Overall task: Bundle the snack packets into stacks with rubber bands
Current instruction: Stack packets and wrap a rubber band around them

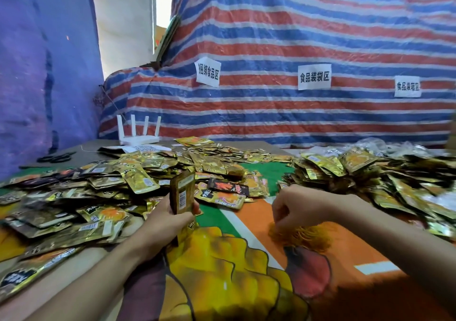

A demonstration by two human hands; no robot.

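Bundling looks barely begun: left hand (162, 220) grips one upright stack (183, 192) of packets, unbanded; right hand (297, 209) pinches into the rubber bands (306, 238) on the mat (222, 222); heaps of loose packets (74, 197) remain.

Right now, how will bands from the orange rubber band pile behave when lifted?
Probably floppy and light: the rubber band pile looks like thin tangled strands. Likely several lift together, snagged, where the right hand pinches the clump.

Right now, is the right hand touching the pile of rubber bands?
Touching. The head view shows curled fingertips of the right hand buried in the orange rubber bands, no gap visible.
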